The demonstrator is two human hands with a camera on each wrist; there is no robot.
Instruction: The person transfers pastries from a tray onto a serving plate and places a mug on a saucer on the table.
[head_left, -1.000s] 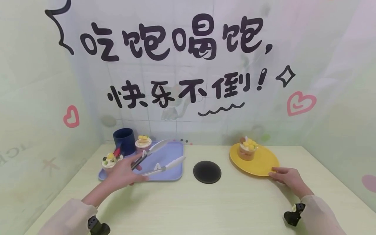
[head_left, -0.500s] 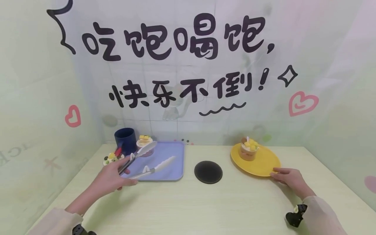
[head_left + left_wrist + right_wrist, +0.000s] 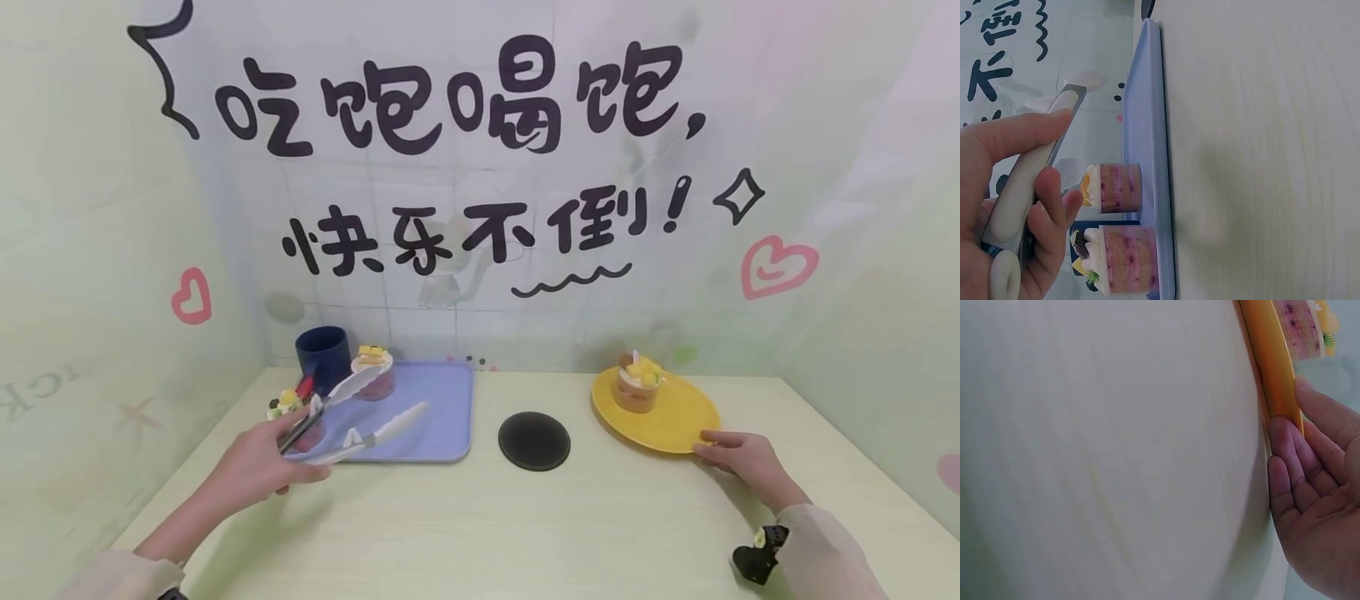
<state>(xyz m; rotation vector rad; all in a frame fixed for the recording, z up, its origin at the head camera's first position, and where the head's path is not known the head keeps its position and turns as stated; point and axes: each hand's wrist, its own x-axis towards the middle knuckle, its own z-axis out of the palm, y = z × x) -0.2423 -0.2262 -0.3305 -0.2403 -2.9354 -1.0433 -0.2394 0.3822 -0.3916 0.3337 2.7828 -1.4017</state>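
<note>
My left hand grips a pair of tongs over the left end of the blue tray; the tongs' white tips are spread with nothing between them. On that tray stand two dessert cups: a fruit-topped one partly behind my left hand, and one topped with yellow cubes farther back. At the right, my right hand pinches the near rim of a yellow plate, thumb on top and fingers beneath. A third dessert cup sits upright on the plate's left part.
A dark blue mug stands at the tray's back left corner. Between tray and plate lies a round black coaster on the pale wooden table. Printed curtains enclose the table at the back and both sides.
My left hand has moved left and toward me with the spread tongs, away from the tray's middle. The right hand keeps its pinch on the plate; the head view has shifted slightly.
</note>
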